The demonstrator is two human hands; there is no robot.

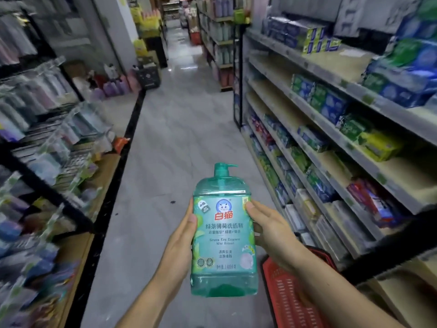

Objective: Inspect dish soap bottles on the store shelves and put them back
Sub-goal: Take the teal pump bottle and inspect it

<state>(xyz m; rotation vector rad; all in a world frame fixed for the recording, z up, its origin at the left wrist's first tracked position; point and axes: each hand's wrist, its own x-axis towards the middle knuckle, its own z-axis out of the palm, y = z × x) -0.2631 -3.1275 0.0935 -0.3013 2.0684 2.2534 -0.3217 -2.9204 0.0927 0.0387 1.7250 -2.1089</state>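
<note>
A large green dish soap bottle (223, 235) with a pump top and a cat logo label stands upright in front of me over the aisle floor, label facing me. My left hand (181, 240) grips its left side with the thumb on the label edge. My right hand (269, 229) grips its right side, thumb on the upper right corner of the label. Both forearms reach in from the bottom of the view.
A red plastic basket (290, 299) sits on the floor at lower right. Shelves of boxed soaps and toothpaste (331, 107) line the right. Racks of hanging packets (47, 143) line the left. A grey tiled aisle (179, 119) runs ahead, with bottles and a black crate (149, 78) at its far left.
</note>
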